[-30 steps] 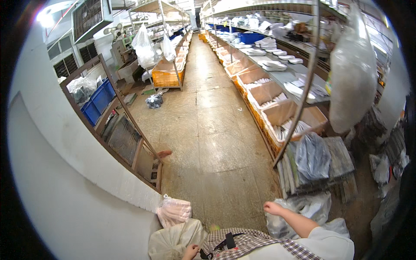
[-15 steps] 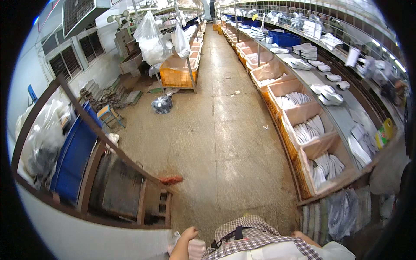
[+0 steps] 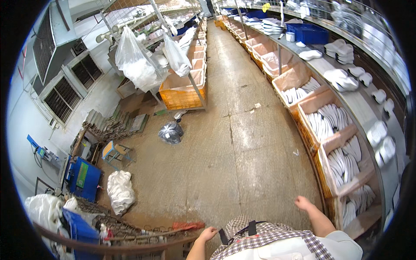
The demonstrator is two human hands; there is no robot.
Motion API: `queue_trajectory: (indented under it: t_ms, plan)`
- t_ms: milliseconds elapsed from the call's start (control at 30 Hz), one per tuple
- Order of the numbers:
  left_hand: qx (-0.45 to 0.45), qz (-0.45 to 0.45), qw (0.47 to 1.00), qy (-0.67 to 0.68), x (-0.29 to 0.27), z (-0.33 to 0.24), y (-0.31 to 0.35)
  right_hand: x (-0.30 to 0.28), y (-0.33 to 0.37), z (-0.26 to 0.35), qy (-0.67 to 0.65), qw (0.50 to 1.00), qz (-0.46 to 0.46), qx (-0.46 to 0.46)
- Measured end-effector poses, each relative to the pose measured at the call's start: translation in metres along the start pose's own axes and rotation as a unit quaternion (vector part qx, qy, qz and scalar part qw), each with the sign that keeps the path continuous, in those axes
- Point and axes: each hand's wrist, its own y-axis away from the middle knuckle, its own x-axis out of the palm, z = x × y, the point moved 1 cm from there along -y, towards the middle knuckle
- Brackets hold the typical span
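Note:
My left hand (image 3: 209, 234) is loosely closed, low beside the checked apron (image 3: 277, 236) on my body. Nothing shows in its fingers. Out to the right, my right hand (image 3: 304, 203) is curled into a fist with nothing visible in it, above the floor (image 3: 251, 173). The nearest thing on that side is a row of orange crates (image 3: 320, 167), lined with pale sheeting and filled with white shoe soles (image 3: 342, 167). Close to my left hand, a red piece of cloth or netting (image 3: 188, 225) lies by a brown metal frame (image 3: 130, 250).
A long bench (image 3: 346, 93) on the right carries white soles and a blue bin (image 3: 307, 34). On the left are a white sack (image 3: 121, 192), a stool (image 3: 116, 151), a dark plastic bag (image 3: 170, 132), and hanging clear bags (image 3: 141, 65) above another orange crate (image 3: 182, 99).
I have moved forward along the aisle, so crates and bags look nearer. My right hand has swung forward and out; my left hand sits farther right in view. The brown frame has dropped lower.

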Motion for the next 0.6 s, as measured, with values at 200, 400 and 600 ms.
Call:
queue_trajectory:
  t_ms: [200,400,600]
  plan:
    - [-0.122,0.196,0.973,0.002,-0.091,0.072,-0.166,-0.080,-0.247,0.176,-0.011,0.991,-0.058,-0.121]
    - [-0.195,0.068,0.978,-0.015,-0.299,-0.067,-0.370,-0.115,-0.368,0.173,0.143,0.982,0.111,0.045]
    - [0.057,-0.074,0.993,-0.078,-0.502,-0.313,-0.572,-0.144,-0.435,0.162,0.064,0.966,0.083,0.237]
